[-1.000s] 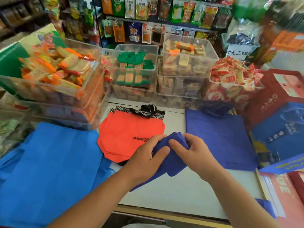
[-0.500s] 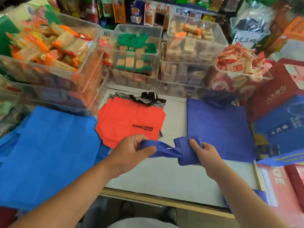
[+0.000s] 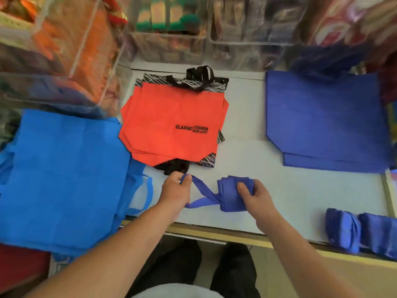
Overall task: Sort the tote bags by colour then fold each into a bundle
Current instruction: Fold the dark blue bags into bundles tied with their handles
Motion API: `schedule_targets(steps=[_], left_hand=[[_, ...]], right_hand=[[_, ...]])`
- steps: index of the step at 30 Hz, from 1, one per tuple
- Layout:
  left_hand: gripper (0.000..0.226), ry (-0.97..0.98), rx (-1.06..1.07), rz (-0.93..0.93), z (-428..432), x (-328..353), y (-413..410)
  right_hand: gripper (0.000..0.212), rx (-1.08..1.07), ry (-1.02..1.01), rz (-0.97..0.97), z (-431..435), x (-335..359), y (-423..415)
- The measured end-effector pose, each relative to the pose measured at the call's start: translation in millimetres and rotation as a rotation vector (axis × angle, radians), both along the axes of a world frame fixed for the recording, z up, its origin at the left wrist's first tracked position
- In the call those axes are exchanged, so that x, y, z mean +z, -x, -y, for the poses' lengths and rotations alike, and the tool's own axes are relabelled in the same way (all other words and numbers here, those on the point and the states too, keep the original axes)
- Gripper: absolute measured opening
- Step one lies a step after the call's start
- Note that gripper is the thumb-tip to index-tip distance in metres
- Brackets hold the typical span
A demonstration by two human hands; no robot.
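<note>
My right hand [image 3: 256,195] clamps the folded dark-blue tote bundle [image 3: 228,197] at the white counter's [image 3: 300,190] front. My left hand [image 3: 175,190] pinches its handle strap [image 3: 203,203]. The orange tote [image 3: 171,117] behind reads "CLASSIC FASHION DOWN JACKET".

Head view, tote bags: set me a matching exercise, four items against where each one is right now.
Items:
1. orange bag
2. light blue bags
3. flat dark blue bags
4. bundle

Places:
A. gripped by the right hand
B. at the left
C. back right, lying flat
D. centre, on a black patterned bag

Pairs: 1-D, 2-B, 3-C, 4-A.
</note>
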State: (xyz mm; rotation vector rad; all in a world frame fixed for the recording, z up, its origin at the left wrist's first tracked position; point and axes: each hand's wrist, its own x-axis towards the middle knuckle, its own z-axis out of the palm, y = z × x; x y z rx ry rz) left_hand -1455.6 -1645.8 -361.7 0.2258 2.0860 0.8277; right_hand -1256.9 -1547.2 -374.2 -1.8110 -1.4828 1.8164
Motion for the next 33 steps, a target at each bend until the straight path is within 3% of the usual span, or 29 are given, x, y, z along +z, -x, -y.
schedule_targets(steps=[4,12,17,21,23,25,28,33], left_hand=[[0.018,0.129,-0.036,0.253,-5.6,1.9,14.2],[0.009,0.167,0.119,0.361,-10.2,-15.4,1.5],[0.01,0.192,0.194,0.382,-5.8,-38.9,5.4],[0.008,0.151,0.209,0.393,-9.1,-40.6,9.3],[0.005,0.143,0.188,0.376,-9.2,-40.5,10.7],[0.005,0.131,0.167,0.366,-8.6,-40.2,11.7],[0.009,0.093,0.148,0.377,-8.8,-36.9,10.5],[0.007,-0.02,0.01,0.471,5.1,-21.7,17.8]], right_hand=[[0.01,0.131,-0.077,-0.095,-0.9,30.1,-17.6],[0.018,0.12,-0.095,0.253,-2.9,-20.6,-8.7],[0.047,0.435,-0.56,0.72,-12.5,-30.9,2.1],[0.012,0.652,-0.532,0.632,-4.3,-29.9,17.7],[0.01,0.49,-0.452,0.479,0.7,-31.0,18.1],[0.03,0.387,-0.377,0.362,4.1,-27.7,18.5],[0.069,0.536,-0.383,0.465,11.2,-25.9,20.7],[0.067,0.53,-0.444,0.578,11.6,-33.1,30.1]])
